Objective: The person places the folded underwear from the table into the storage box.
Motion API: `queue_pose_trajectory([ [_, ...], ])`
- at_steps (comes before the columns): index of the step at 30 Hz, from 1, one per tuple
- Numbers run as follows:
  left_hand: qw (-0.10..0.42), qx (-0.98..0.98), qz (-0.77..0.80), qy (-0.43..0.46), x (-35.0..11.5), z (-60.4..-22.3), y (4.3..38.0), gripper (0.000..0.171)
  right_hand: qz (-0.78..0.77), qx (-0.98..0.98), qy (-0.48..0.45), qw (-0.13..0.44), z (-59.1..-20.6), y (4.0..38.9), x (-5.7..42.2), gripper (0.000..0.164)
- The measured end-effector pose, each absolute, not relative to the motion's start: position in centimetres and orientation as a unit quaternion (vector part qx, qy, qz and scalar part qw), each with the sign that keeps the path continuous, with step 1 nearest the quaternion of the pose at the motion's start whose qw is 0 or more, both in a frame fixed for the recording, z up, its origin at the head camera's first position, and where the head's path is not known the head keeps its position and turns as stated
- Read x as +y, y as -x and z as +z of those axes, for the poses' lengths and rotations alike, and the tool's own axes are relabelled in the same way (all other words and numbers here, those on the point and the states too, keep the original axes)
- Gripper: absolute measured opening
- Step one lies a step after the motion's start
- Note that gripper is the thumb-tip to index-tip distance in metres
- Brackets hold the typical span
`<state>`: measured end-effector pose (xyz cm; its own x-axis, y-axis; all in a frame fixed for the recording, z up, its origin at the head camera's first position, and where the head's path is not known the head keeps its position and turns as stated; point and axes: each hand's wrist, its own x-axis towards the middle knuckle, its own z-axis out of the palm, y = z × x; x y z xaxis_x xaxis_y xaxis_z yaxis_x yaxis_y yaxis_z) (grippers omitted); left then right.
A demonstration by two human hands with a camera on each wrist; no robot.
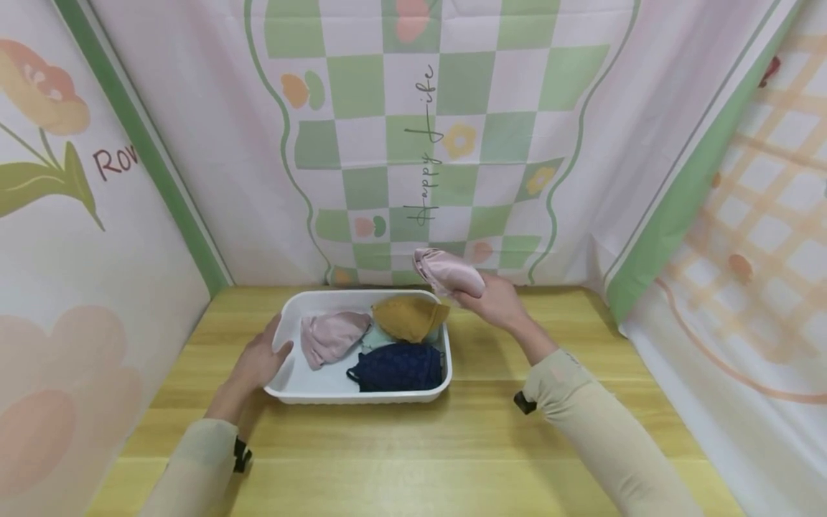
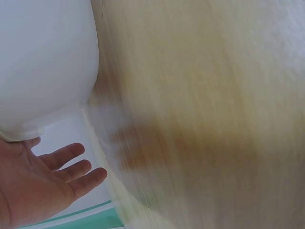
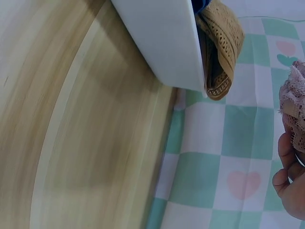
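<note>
A white tray (image 1: 358, 397) holds several folded pieces of underwear: a pink one (image 1: 332, 337), a mustard one (image 1: 408, 319) with openwork trim, a pale green one partly hidden and a navy one (image 1: 400, 368) with a thin strap loop. At the tray's left rim is my left hand (image 1: 258, 357), thumb over the edge; the left wrist view shows its other fingers (image 2: 74, 171) extended and spread outside the wall. My right hand (image 1: 496, 300) grips folded pink satin underwear (image 1: 450, 273) above and beyond the tray's back right corner. Lace edging (image 3: 295, 107) on it shows in the right wrist view.
The tray stands on a wooden table (image 1: 388, 459), towards its back. A checked green and white curtain (image 1: 413, 143) hangs right behind the table. Patterned cloth (image 1: 58, 287) also hangs on the left and the right side.
</note>
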<state>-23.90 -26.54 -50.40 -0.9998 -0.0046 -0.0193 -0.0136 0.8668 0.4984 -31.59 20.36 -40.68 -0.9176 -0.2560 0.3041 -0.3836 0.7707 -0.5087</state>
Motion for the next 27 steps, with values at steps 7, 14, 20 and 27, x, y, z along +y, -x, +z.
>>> queue_pose_trajectory([
  [7, 0.012, 0.967, 0.255, 0.01, -26.5, -50.3, 24.0, 0.073, 0.299, -0.931, -0.181, 0.108, -40.8, 31.6, 19.2, 0.039],
  [14, 0.019, 0.965, 0.26, 0.014, -26.6, -50.5, 24.0, 0.074, 0.307, -0.93, -0.181, 0.092, -41.0, 31.5, 18.3, 0.038],
  [20, 0.012, 0.966, 0.258, 0.007, -26.6, -50.5, 24.0, 0.074, 0.308, -0.926, -0.195, 0.093, -40.8, 31.3, 17.4, 0.039],
  [27, 0.013, 0.965, 0.263, 0.006, -26.7, -50.6, 24.1, 0.074, 0.315, -0.924, -0.199, 0.083, -40.8, 31.3, 16.4, 0.038],
])
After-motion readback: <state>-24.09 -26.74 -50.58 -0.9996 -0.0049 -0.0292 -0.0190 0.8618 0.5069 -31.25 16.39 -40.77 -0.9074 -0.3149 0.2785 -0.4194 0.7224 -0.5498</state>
